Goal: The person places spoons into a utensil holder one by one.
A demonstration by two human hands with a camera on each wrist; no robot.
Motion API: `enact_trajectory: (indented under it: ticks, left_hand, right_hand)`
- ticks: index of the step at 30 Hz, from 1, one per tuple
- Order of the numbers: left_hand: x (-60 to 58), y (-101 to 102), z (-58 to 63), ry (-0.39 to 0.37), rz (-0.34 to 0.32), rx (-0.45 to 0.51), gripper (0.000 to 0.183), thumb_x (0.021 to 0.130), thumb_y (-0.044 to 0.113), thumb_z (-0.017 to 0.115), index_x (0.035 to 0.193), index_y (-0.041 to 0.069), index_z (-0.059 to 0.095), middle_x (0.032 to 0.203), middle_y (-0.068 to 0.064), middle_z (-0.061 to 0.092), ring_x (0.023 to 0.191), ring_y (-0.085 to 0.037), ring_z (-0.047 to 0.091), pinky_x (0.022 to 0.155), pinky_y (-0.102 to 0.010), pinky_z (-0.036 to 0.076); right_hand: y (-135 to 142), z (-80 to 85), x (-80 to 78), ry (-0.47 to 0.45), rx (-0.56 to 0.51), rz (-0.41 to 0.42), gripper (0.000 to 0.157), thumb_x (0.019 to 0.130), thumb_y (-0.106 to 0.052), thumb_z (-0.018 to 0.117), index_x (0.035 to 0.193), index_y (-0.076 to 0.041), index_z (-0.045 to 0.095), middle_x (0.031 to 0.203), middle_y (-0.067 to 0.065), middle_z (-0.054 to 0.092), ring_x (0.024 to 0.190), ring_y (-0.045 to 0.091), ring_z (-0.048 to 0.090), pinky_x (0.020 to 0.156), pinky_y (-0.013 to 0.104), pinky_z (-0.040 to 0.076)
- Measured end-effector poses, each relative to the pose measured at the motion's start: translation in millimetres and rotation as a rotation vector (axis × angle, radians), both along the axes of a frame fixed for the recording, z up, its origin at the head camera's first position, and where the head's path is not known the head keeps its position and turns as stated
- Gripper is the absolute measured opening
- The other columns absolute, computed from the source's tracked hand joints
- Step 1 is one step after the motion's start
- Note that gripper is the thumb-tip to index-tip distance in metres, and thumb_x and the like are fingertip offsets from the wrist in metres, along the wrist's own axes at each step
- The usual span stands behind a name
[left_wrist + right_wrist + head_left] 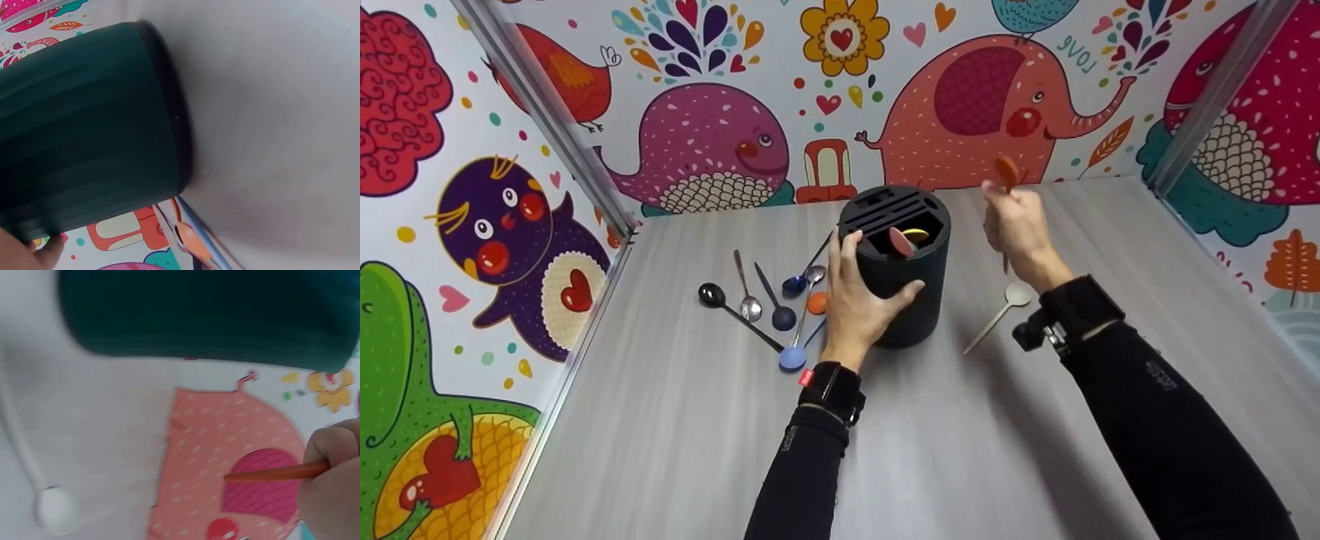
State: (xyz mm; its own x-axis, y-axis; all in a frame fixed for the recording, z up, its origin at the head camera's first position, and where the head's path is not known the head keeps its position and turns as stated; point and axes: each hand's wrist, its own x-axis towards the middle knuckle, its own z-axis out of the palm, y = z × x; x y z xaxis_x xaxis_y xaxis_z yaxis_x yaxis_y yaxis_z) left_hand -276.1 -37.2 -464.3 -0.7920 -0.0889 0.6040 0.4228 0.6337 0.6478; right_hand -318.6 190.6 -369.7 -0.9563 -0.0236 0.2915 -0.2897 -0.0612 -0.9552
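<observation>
A dark green, round utensil holder (911, 300) with slots and a larger opening in its top stands upright on the table. My left hand (855, 300) grips its left side, fingers near the top rim and thumb across the front. A pink utensil head (901, 242) and a yellow one (916, 235) poke out of the opening. To the holder's right, my right hand (1020, 229) holds an orange spoon (1006, 172) in the air, its bowl up; the handle (275, 473) points down, apart from the holder. Below that hand lies a cream spoon (1018, 294).
Several spoons lie left of the holder, among them a black ladle (711, 295), a dark blue spoon (784, 318), a light blue one (793, 358), a metal one (750, 308) and an orange one (817, 302). Printed wall panels (720, 142) border the table (690, 450).
</observation>
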Motion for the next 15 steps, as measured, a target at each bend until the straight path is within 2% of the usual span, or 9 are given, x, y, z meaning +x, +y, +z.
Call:
enact_trajectory:
  ticks: [5, 8, 15]
  left_hand:
    - [-0.4, 0, 0.2, 0.001, 0.006, 0.001, 0.102, 0.072, 0.063, 0.083, 0.146, 0.024, 0.026, 0.165, -0.020, 0.022, 0.147, -0.039, 0.033, 0.107, -0.059, 0.042]
    - [-0.5, 0, 0.2, 0.011, 0.007, 0.003, 0.101, 0.071, 0.063, 0.083, 0.146, 0.024, 0.028, 0.164, -0.021, 0.023, 0.147, -0.039, 0.033, 0.107, -0.059, 0.042]
    - [0.0, 0, -0.5, -0.007, 0.011, 0.006, 0.101, 0.071, 0.064, 0.083, 0.146, 0.024, 0.028, 0.165, -0.020, 0.022, 0.146, -0.040, 0.034, 0.108, -0.060, 0.041]
  right_hand:
    - [-17, 31.4, 3.1, 0.101, -0.152, 0.039, 0.055, 0.105, -0.024, 0.053, 0.054, -0.014, 0.036, 0.048, -0.003, 0.028, 0.038, 0.010, 0.023, 0.037, 0.027, 0.014]
    - [-26, 45.7, 5.6, 0.156, -0.190, 0.065, 0.055, 0.105, -0.023, 0.052, 0.053, -0.014, 0.035, 0.050, 0.000, 0.024, 0.039, 0.013, 0.020, 0.038, 0.029, 0.012]
    - [-47, 63.1, 9.3, 0.220, -0.242, 0.109, 0.053, 0.105, -0.024, 0.049, 0.056, -0.015, 0.031, 0.054, 0.002, 0.020, 0.042, 0.016, 0.017, 0.040, 0.030, 0.010]
